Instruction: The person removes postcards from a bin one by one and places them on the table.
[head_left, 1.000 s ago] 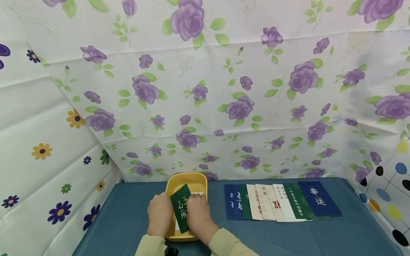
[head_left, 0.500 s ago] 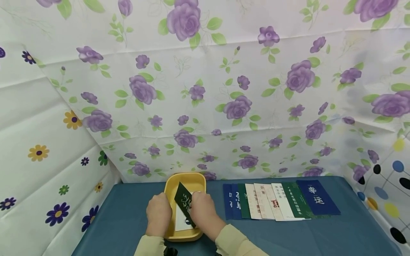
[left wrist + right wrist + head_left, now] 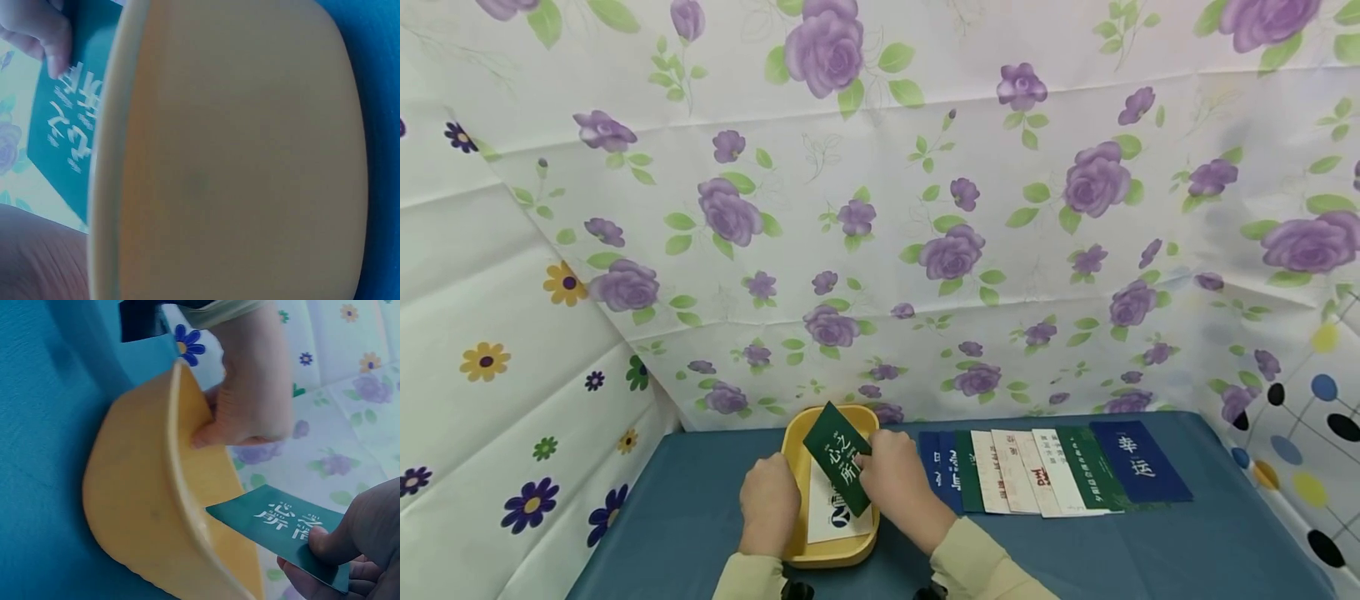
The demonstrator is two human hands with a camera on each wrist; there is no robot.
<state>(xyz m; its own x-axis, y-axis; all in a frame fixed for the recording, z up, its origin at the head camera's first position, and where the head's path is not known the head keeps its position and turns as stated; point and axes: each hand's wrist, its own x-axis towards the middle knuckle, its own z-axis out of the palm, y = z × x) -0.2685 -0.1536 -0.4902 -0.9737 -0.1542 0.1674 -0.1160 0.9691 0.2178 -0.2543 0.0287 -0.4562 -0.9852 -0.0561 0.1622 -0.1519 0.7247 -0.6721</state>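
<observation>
My right hand [image 3: 895, 477] pinches a dark green card [image 3: 837, 458] with white characters by its right edge, thumb on the printed face. The card is tilted above a yellow plastic tub [image 3: 793, 556]. With its thumb inside the wall, my left hand [image 3: 770, 502] grips the tub's left rim; its other fingers are hidden in the head view. Inside the tub lies a white card [image 3: 842, 527] with dark print, partly covered by the green one. In the right wrist view, the green card [image 3: 275, 528] sits between thumb and fingers, beside the tub's rim.
To the right, several overlapping cards lie in a row, among them a white card [image 3: 1062, 475], a green card [image 3: 1090, 467] and a blue card [image 3: 1141, 462] at the right end. A blue-green cloth [image 3: 1037, 558] covers the table. Flowered sheeting [image 3: 880, 208] rises behind it.
My right hand has moved right and slightly up with the green card, whose printed face turned away and back toward the view. More of the white card shows. The left hand stays at the rim.
</observation>
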